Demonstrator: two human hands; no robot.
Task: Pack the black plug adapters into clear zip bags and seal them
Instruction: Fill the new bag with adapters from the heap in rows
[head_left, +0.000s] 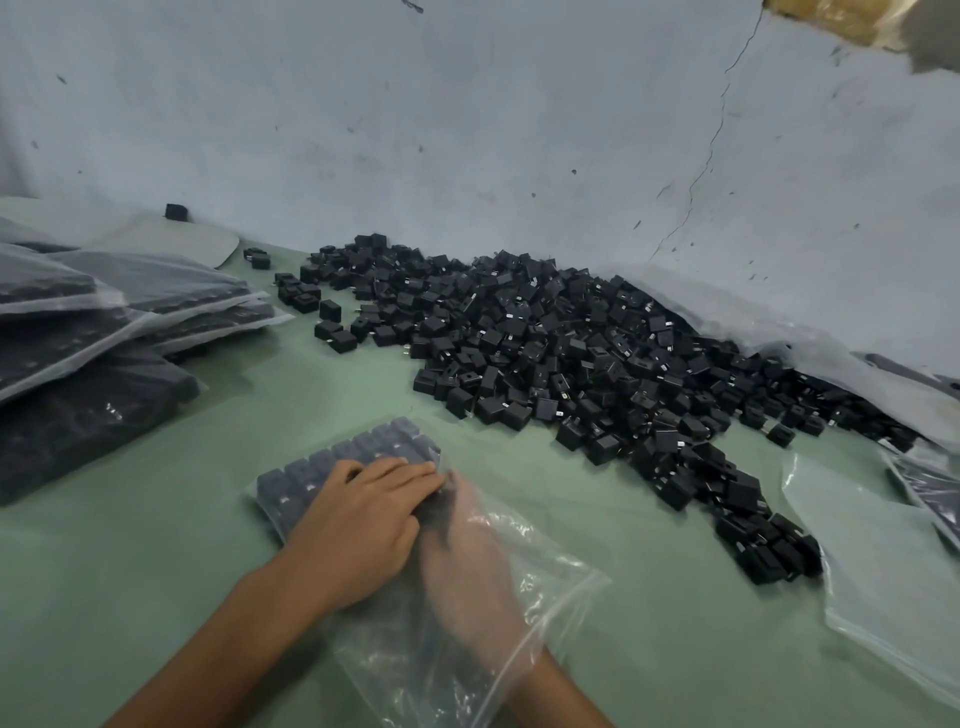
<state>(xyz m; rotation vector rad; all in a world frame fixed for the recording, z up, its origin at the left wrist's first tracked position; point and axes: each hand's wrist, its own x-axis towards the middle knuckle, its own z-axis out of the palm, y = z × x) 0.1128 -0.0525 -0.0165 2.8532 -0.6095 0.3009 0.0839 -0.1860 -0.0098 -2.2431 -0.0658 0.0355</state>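
Adapters (332, 470) bagged beneath left hand (363, 525); right hand (467, 566) inside bag (550, 587)

two hands (363, 525); one clear zip bag (467, 623) around the right one; adapters in the loose pile (571, 353) too many to count; several filled bags (104, 322) stacked.

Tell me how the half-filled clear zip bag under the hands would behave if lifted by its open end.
The zip bag would probably flop: its empty film is already wrinkled. The adapters in the bag, packed in loose rows at the far end, would likely slide and bunch up. It looks bottom-heavy, so supporting it from below, where the left hand presses, seems safer.
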